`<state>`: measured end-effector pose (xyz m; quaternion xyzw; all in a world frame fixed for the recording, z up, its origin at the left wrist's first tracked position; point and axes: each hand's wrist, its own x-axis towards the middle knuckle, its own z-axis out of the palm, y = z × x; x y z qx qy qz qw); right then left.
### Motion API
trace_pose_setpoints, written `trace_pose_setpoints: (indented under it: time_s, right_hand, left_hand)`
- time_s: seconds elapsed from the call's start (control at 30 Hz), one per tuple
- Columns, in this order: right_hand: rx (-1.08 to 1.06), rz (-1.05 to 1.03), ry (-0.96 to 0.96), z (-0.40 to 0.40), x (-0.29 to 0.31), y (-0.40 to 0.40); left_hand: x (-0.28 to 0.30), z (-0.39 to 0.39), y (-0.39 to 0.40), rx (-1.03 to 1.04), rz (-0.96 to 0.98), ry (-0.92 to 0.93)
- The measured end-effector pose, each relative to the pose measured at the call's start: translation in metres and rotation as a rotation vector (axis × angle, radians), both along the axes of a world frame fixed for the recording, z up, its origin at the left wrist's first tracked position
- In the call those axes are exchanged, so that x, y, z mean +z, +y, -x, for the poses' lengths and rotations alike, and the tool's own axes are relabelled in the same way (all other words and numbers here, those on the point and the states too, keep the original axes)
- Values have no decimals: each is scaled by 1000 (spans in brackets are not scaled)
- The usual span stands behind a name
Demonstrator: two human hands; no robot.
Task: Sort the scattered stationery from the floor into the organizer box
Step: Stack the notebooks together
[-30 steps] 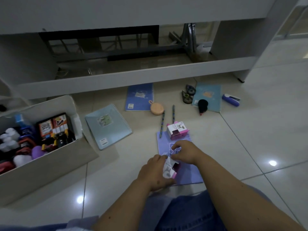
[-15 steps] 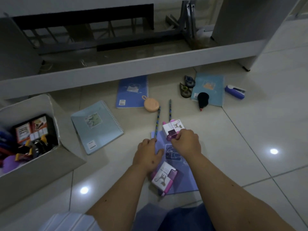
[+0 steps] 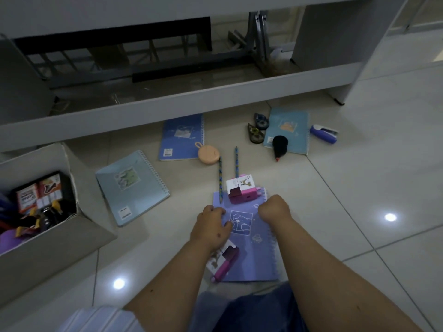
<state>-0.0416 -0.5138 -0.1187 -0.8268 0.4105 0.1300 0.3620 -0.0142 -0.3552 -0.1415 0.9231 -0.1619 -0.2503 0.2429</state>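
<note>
At the far left sat the organizer box (image 3: 79, 226), a cardboard carton on the floor (image 3: 359, 212), already partly filled with small packs. Just right of it lay a pale blue notebook (image 3: 134, 188), then a darker blue notebook (image 3: 182, 137) with a round peach case (image 3: 208, 153) at its lower right corner. Two pencils (image 3: 220, 178) ran down toward the purple notebook (image 3: 249, 238) in the middle of the floor, close to the person's knees. And there were the hands! The left hand (image 3: 211, 228) rested on the purple notebook's left edge, fingers loosely bent and gripping nothing that could be seen. A pink-and-white boxed gadget (image 3: 223, 262) lay at the near left corner, and its twin (image 3: 242, 189) stood on the far edge. The right hand (image 3: 274, 208) hung curled over the spiral side, though whether it pinched the binding could not be told. That notebook looked light, thin and floppy, so it would probably lift best from both side edges once the boxes were off. Far right sat two tape dispensers (image 3: 257, 129), a teal notebook (image 3: 287, 130) with a black brush-like thing (image 3: 280, 146) on it, and a purple stapler (image 3: 323, 133).
</note>
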Motion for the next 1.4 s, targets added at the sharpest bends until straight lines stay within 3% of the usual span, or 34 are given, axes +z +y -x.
trace_pose_setpoints:
  time_s: [0.23, 0.63, 0.73, 0.93, 1.03, 1.2, 1.4]
  right_hand:
    - [44, 69, -100, 6, 22, 5]
    - [69, 151, -210, 10, 62, 3]
    - [57, 151, -247, 8, 77, 10]
    - [96, 102, -467, -6, 112, 42]
    - [136, 33, -584, -19, 128, 70]
    - [242, -139, -620, -49, 133, 120]
    - [324, -490, -539, -82, 115, 182]
  left_hand:
    - [10, 17, 8, -139, -43, 111]
    - [21, 27, 21, -150, -141, 50]
    - [30, 28, 22, -112, -35, 68]
    - [69, 26, 21, 159, 536, 227]
    - [97, 17, 34, 248, 700, 263]
    - [120, -8, 72, 272, 722, 321]
    - [110, -34, 114, 364, 633, 90]
